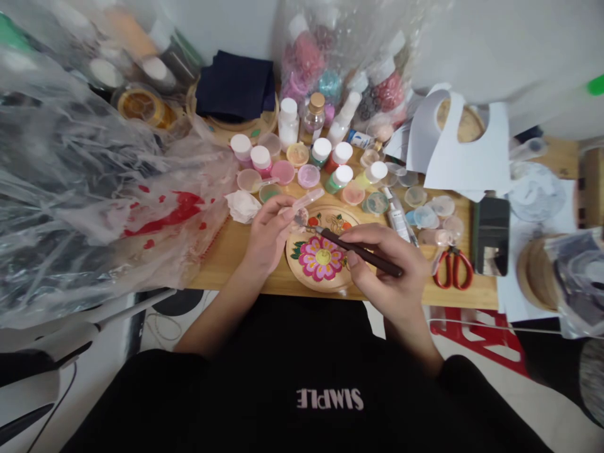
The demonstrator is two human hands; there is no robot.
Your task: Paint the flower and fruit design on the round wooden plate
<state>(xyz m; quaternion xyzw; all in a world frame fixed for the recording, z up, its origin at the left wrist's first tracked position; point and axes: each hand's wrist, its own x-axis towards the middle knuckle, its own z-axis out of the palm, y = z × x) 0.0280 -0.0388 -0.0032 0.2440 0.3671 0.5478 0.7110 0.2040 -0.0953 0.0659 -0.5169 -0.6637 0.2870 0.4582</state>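
Between the fingers of my left hand (271,236) is a small clear plastic cup (300,218), tilted above the table. A pale see-through strip (309,199) sits at its upper side; I cannot tell if it is the cup's lid. My right hand (389,264) grips a tool with a slim dark brown handle (363,253) and a thin metal end. That metal end reaches to the cup, and its exact shape is blurred. Under both hands lies a round wooden board (306,282) with a pink flower (322,257), green leaves and orange blossoms on it.
Several small colour cups (309,176) and white-capped jars (343,176) crowd behind the board. A crumpled tissue (242,206) lies left. Red-handled pliers (453,267) and a phone (491,236) lie right. Clear plastic sheeting (94,189) covers the left side.
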